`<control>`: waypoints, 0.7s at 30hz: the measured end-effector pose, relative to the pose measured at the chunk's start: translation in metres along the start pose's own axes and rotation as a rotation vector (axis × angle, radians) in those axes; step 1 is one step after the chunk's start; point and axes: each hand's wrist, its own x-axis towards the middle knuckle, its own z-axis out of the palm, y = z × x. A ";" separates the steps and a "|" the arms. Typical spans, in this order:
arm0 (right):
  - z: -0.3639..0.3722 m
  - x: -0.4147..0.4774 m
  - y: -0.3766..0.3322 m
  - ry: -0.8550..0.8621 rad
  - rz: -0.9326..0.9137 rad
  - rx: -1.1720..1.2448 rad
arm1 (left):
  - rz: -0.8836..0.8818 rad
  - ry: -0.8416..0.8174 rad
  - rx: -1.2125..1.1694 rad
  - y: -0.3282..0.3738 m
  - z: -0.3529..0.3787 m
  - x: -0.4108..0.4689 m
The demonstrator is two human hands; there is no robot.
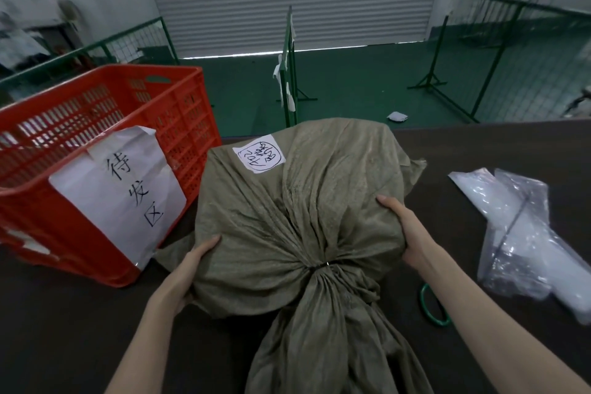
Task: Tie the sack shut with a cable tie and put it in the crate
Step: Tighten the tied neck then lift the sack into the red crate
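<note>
A bulging olive-green woven sack [297, 201] lies on the dark table [80, 329], with a white handwritten label on its far side. Its neck is gathered tight by a cable tie [326, 263], and the loose mouth fans out toward me. My left hand [188, 269] presses against the sack's left flank. On the opposite flank, my right hand [403, 233] grips the sack, fingers wrapped around the bulge. The red slatted crate [105, 144] stands on the table at the left, close to the sack, and carries a white paper sign.
A clear plastic bag [524, 233] lies on the table at the right. A green ring [433, 305] lies by my right forearm. Beyond the table are a green floor, green wire fence panels [289, 67] and a shut roller door.
</note>
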 end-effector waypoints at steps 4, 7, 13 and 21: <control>-0.006 -0.011 0.004 -0.011 0.002 -0.011 | 0.022 -0.043 -0.120 -0.008 -0.002 -0.001; -0.010 -0.022 0.010 -0.023 -0.015 -0.027 | 0.079 -0.026 -0.144 -0.013 -0.001 -0.004; -0.006 -0.043 0.008 -0.022 -0.108 0.030 | 0.275 -0.037 -0.130 -0.003 0.004 -0.012; 0.011 -0.055 -0.030 -0.020 -0.381 0.196 | 0.656 -0.019 -0.153 0.050 0.013 -0.028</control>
